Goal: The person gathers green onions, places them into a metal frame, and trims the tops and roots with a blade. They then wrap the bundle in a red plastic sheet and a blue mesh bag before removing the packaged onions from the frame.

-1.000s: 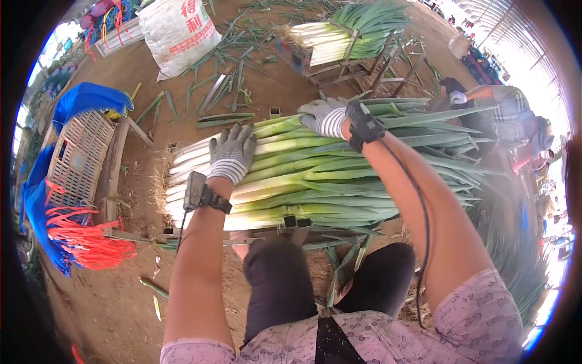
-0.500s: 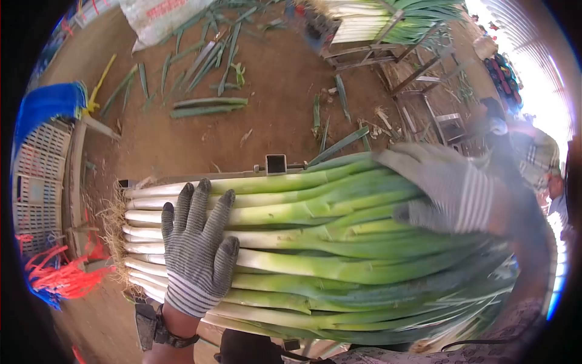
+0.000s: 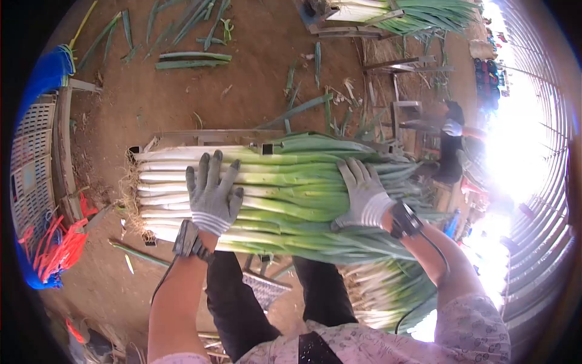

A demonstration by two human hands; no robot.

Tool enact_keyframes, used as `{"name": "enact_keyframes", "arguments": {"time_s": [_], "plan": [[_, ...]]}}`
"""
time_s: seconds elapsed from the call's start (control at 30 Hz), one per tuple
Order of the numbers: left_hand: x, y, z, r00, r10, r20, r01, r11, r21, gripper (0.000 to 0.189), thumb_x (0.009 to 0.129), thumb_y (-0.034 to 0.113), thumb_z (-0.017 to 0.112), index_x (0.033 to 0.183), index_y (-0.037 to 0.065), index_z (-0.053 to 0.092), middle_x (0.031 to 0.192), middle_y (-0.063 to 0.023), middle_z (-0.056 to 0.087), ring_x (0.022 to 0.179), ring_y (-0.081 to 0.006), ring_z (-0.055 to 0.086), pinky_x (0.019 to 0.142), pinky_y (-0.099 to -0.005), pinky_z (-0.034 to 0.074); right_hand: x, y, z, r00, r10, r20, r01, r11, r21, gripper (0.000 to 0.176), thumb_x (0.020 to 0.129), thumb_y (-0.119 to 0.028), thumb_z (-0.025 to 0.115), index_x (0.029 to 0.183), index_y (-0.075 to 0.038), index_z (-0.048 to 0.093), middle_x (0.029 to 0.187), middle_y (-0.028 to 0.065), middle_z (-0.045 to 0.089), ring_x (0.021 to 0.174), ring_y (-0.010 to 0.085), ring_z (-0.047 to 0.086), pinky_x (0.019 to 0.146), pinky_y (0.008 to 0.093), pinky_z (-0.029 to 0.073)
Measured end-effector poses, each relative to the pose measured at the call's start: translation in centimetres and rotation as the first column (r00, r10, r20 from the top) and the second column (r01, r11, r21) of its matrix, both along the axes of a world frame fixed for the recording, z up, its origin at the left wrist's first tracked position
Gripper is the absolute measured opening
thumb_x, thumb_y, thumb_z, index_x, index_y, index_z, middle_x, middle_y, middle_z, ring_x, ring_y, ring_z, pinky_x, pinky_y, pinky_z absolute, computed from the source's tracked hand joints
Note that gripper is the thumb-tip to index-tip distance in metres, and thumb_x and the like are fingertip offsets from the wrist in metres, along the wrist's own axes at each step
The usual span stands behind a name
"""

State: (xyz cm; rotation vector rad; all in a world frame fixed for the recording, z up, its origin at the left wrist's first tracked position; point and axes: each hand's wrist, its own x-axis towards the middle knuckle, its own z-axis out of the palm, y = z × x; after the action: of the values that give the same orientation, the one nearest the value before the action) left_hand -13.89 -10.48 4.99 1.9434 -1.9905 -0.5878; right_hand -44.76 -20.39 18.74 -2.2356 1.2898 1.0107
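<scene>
While both hands lie palm down over the leeks [image 3: 285, 182], the layer stretches crosswise beneath them, pale shanks under the left, green leaf under the right. Left hand [image 3: 213, 193]: grey glove, striped cuff, fingers well spread and pointing away from the body, thumb out on the side toward the other hand; flat, nothing gripped. Right hand [image 3: 364, 197]: paler-looking glove, also open, fingers apart and slanting up toward the left hand's side, thumb low on that side; no hold on anything. Palms hidden; cannot tell how hard either presses.

Root ends [image 3: 129, 194] in a shaggy fringe, left of the left hand, roughly lined up. Leaves run out past the right hand, partly behind its wrist device [image 3: 405, 219]. Similar device [image 3: 191, 239] just below the left cuff. Metal frame [image 3: 209, 137] shows beyond the left hand; square tube end [image 3: 267, 148] at the far edge, between the hands.

Well left of the left hand: slatted crate [image 3: 31, 155], blue cloth [image 3: 51, 70], red strips [image 3: 60, 252]. Beyond the left hand, leaf scraps [image 3: 194, 59] on bare soil. Far beyond the right hand, second leek load [image 3: 418, 17] on a rack. Bodyward of the right hand, leek heap [image 3: 382, 297]. Farther right, another person's gloved hand [image 3: 452, 127], too small to read.
</scene>
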Motion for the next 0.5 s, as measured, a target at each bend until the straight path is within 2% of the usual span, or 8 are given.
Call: {"name": "enact_keyframes", "arguments": {"time_s": [0.23,0.43,0.5], "plan": [[0.7,0.3,-1.0,0.999,-0.014,-0.05,0.014,1.0,0.002,0.052,0.088,0.038,0.056,0.138,0.027,0.053,0.152,-0.0132,0.038,0.14,-0.038,0.034,0.113,-0.0653,0.019,0.8,-0.4,-0.8,0.986,0.037,-0.163,-0.031,0.999,0.037,0.14,0.051,-0.073,0.08,0.153,-0.003,0.015,0.156,0.0249,0.022,0.144,0.0402,0.023,0.117,0.0551,0.017],[1.0,0.1,-0.9,0.994,-0.001,-0.106,0.002,1.0,0.008,0.052,0.087,0.036,0.059,0.138,0.029,0.053,0.151,-0.012,0.039,0.14,-0.0369,0.034,0.112,-0.0657,0.02,2.3,-0.7,0.4,0.977,0.041,-0.207,-0.033,0.999,0.042,0.137,0.052,-0.073,0.08,0.152,-0.002,0.018,0.153,0.0237,0.026,0.142,0.0399,0.025,0.115,0.0573,0.02],[1.4,-0.4,0.2,0.994,-0.006,-0.112,0.009,1.0,0.03,0.052,0.084,0.035,0.06,0.136,0.027,0.056,0.149,-0.0134,0.04,0.137,-0.0387,0.037,0.111,-0.0646,0.023,2.5,-0.7,0.6,0.98,0.061,-0.19,-0.059,0.998,0.016,0.129,0.06,-0.07,0.077,0.152,-0.001,0.018,0.15,0.0242,0.028,0.141,0.0403,0.027,0.113,0.0579,0.022]]}}
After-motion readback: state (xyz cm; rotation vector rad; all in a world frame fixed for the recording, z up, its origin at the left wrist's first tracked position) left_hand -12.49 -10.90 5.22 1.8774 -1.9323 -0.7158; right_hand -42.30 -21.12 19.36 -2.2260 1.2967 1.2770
